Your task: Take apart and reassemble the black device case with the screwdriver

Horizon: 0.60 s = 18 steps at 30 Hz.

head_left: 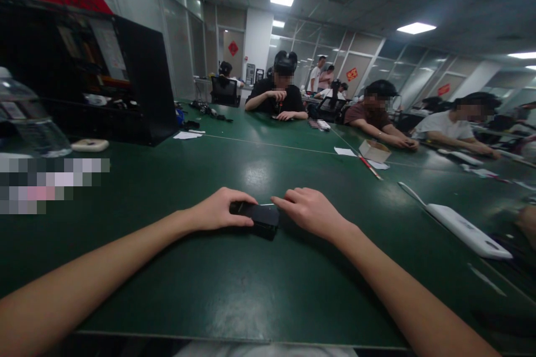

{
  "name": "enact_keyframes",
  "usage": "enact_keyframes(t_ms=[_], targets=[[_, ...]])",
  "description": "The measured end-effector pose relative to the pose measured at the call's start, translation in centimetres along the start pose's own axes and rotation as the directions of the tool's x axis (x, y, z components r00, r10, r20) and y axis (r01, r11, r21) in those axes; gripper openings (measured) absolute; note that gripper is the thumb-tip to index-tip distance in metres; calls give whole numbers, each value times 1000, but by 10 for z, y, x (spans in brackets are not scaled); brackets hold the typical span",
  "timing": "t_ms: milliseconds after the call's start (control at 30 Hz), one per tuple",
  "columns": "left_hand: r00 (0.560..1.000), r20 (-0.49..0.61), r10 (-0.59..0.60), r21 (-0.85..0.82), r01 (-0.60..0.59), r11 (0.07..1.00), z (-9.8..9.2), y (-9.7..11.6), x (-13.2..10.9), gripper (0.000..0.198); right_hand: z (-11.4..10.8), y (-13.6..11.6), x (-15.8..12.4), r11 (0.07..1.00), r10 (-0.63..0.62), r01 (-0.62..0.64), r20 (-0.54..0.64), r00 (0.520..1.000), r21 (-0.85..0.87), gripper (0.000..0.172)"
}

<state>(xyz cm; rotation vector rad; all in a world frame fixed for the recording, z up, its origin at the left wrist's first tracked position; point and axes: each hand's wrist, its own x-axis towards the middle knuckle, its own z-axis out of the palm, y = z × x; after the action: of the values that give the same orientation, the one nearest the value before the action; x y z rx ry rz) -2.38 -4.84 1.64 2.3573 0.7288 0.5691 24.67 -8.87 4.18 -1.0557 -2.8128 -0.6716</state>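
A small black box-like object (264,220) rests on the green table (251,295) in front of me. My left hand (224,210) grips its left end between thumb and fingers. Just right of it is my right hand (307,209), its fingers curled and the index finger pointing at the object's right end. A thin white strip (266,204) shows between the right fingertip and the object's far edge. Whether the right fingers pinch this strip is too small to tell.
A black open case (154,89), a water bottle (31,114) and a beige item (89,145) stand at left. At right lie a white power bank (467,230), a small box (374,152) and a red pen (370,168). Several people sit beyond.
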Motion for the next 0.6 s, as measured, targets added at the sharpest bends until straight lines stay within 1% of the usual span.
enact_keyframes(t_ms=[100,167,233,333,400,467,533,600], targets=[[999,-1,-32,-40,32,999,2,-5,0,49,1,-5,2,999,-28,27,-35,999,-25,33],[999,-15,-28,-43,27,999,6,-5,0,50,4,-9,3,1000,-18,19,-44,999,24,33],[999,-31,-28,-52,26,998,10,-3,0,51,8,-11,4,986,27,-21,-36,999,163,33],[998,-44,-34,-85,30,996,12,-2,0,50,14,-11,2,907,64,-59,2,998,416,37],[998,-52,-37,-96,32,995,13,-3,0,51,15,-10,2,877,50,-47,8,999,479,37],[998,-62,-31,-92,25,995,13,-4,-1,52,16,-9,3,909,47,-35,-19,999,415,36],[997,-78,-26,-84,20,996,14,-5,-2,54,16,-8,5,958,37,-18,-63,997,285,34],[995,-95,-24,-72,17,997,15,-4,-2,55,18,-7,8,980,16,3,-92,996,200,34]])
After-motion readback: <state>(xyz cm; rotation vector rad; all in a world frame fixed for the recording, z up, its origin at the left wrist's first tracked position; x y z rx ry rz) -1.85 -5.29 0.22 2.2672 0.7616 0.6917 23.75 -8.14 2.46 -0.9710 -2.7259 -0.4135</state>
